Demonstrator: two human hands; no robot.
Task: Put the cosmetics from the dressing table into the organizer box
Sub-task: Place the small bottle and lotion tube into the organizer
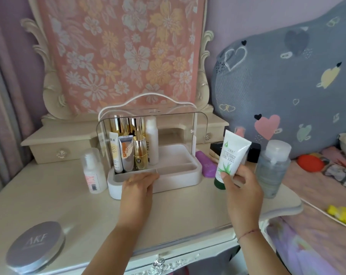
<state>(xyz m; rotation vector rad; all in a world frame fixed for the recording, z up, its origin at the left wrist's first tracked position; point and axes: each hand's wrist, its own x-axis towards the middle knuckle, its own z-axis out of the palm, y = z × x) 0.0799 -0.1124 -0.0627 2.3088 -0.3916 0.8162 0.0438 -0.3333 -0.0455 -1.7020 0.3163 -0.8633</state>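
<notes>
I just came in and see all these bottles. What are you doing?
A person is tidying cosmetics into the organizer box on the dressing table. The right hand holds up an aloe tube, cap down, beside the box. The left hand rests on the box's front edge. Several tubes and bottles already stand in the box's left side; its right side is bare. A white bottle, a purple tube and a clear bottle are outside it.
</notes>
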